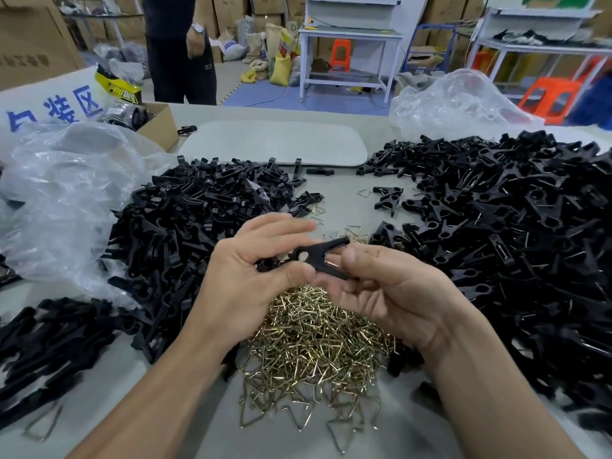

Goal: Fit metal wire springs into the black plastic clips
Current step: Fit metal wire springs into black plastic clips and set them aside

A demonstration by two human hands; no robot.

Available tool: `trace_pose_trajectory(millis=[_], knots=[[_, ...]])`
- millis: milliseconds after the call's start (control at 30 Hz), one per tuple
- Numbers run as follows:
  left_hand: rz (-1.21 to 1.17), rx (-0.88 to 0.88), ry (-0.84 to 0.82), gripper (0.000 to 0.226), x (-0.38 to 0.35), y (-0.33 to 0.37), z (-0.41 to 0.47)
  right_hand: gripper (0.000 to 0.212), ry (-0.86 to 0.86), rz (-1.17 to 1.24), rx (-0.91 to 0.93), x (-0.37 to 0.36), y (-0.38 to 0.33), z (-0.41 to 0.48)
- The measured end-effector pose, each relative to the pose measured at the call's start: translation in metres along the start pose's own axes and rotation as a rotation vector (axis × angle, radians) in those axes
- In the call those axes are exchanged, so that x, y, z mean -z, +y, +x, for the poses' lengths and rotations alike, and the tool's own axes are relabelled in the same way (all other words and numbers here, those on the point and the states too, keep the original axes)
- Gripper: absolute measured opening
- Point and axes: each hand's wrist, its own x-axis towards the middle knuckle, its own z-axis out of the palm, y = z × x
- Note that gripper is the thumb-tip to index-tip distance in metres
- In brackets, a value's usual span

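A black plastic clip (323, 256) hangs above the table's middle, gripped from both sides. My left hand (245, 276) pinches its left end between thumb and fingers. My right hand (384, 293) holds its right part, thumb on top, fingers curled beneath. A glint of metal shows at the clip by my right thumb; I cannot tell whether it is a spring. Directly below lies a heap of brass-coloured wire springs (318, 342). A pile of black clip halves (185, 233) lies to the left. A large pile of black clips with wire in them (516, 246) spreads on the right.
Clear plastic bags lie at the left (66, 193) and back right (457, 104). A grey pad (275, 144) and an open cardboard box (155, 124) sit at the table's far side. A person (180, 48) stands behind the table. Loose springs (356, 235) lie scattered mid-table.
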Motion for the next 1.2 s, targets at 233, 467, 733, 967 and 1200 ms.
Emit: trace_pose_trajectory(millis=[233, 467, 733, 967, 1200], knots=[[-0.019, 0.028, -0.14, 0.04, -0.008, -0.002, 0.001, 0.072, -0.283, -0.034, 0.013, -0.001, 0.008, 0.003], [-0.015, 0.073, -0.032, 0.053, 0.002, 0.0, 0.004, 0.05, -0.237, -0.114, 0.027, -0.001, 0.009, 0.006], [0.2, -0.044, -0.032, 0.054, -0.009, -0.002, -0.002, 0.045, -0.197, -0.198, 0.071, -0.005, 0.013, 0.009], [-0.12, 0.035, -0.054, 0.049, -0.013, 0.001, 0.001, 0.05, -0.302, -0.105, 0.038, -0.001, 0.008, 0.003], [-0.132, 0.056, -0.058, 0.044, -0.013, 0.003, 0.0, 0.059, -0.322, -0.062, 0.014, -0.002, 0.008, 0.004]])
